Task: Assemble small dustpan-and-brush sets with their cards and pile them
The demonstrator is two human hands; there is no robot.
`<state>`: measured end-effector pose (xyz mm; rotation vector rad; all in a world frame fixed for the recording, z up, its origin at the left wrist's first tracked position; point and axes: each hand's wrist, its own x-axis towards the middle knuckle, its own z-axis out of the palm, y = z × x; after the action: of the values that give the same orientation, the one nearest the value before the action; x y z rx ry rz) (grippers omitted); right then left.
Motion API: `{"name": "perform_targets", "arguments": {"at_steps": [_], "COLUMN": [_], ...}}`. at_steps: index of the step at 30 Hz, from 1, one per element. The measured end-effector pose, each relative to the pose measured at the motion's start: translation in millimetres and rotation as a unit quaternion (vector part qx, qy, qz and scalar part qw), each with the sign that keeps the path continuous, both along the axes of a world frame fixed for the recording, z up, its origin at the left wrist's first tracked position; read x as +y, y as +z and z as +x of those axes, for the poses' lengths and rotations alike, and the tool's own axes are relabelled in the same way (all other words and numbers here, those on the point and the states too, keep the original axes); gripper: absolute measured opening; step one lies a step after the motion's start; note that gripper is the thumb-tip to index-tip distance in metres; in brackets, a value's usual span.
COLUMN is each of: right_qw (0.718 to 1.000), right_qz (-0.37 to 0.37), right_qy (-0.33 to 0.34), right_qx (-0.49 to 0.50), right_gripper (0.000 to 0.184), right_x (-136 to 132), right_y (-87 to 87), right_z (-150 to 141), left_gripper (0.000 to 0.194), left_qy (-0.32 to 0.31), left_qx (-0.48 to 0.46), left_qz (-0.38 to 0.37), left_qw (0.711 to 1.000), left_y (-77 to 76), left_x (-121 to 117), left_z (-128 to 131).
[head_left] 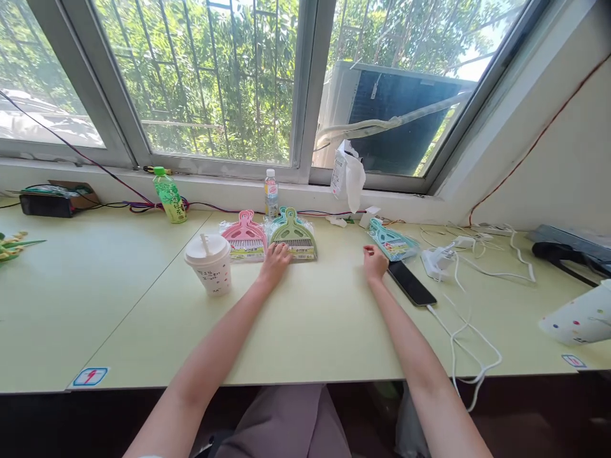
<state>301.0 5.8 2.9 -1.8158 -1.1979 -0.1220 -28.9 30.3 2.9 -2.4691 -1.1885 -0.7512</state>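
The left hand point(275, 259) lay palm down, fingers close together and slightly bent, with its fingertips at the near left corner of the green dustpan set point(293, 236); whether they gripped it or only touched it, I cannot tell. Its forearm ran forward and inward from the lower left, low over the table point(324, 331). Just left of the fingertips stood the pink dustpan set point(245, 236), and farther left, nearer the body, a white lidded cup point(209, 266) was upright. A blue dustpan set point(285, 213) showed partly behind the green one, with a clear labelled bottle point(271, 193) beyond that hand.

The right hand point(376, 262) was curled loosely closed, thumb side up, and no held thing could be made out in it. Its forearm reached forward and inward from the lower right. Just beyond it and to its right lay another blue set, the wrapped dustpan point(392, 240), and a black phone point(412, 284) lay to its right, slanting back toward the body. Farther right of that hand sat a white power adapter point(436, 262) among white cables point(470, 327).
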Motion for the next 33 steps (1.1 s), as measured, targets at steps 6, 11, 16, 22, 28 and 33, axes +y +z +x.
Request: {"name": "perform_targets", "arguments": {"at_steps": [6, 11, 16, 22, 28, 33], "right_qw": [0.977, 0.953, 0.967, 0.989, 0.988, 0.935], "right_qz": [-0.044, -0.142, -0.085, 0.033, 0.098, 0.000], "right_qy": [-0.085, -0.051, -0.053, -0.087, 0.082, 0.323], "right_qx": [-0.189, -0.265, -0.235, -0.115, -0.090, -0.143], "right_gripper": [0.030, 0.036, 0.031, 0.033, 0.031, 0.025], "right_x": [-26.8, -28.1, -24.0, -33.0, -62.0, -81.3], "right_y": [6.0, 3.9, 10.4, 55.7, 61.0, 35.5], "right_z": [69.4, 75.1, 61.1, 14.5, -88.1, -139.0], "left_gripper": [0.041, 0.040, 0.032, 0.021, 0.047, 0.029], "left_qy": [-0.048, -0.047, -0.085, -0.218, -0.297, -0.184], "left_qx": [-0.109, -0.110, -0.118, -0.202, -0.495, -0.674], "left_qz": [-0.013, -0.023, -0.008, -0.081, -0.456, -0.501], "left_qw": [0.993, 0.993, 0.989, 0.951, 0.677, 0.511], "left_y": [-7.6, -4.8, 4.1, 15.2, 28.0, 28.1], "left_x": [9.8, 5.9, -3.8, -25.7, -40.8, -29.7], "left_z": [-0.5, 1.2, -0.3, 12.3, 44.9, 29.5]}}
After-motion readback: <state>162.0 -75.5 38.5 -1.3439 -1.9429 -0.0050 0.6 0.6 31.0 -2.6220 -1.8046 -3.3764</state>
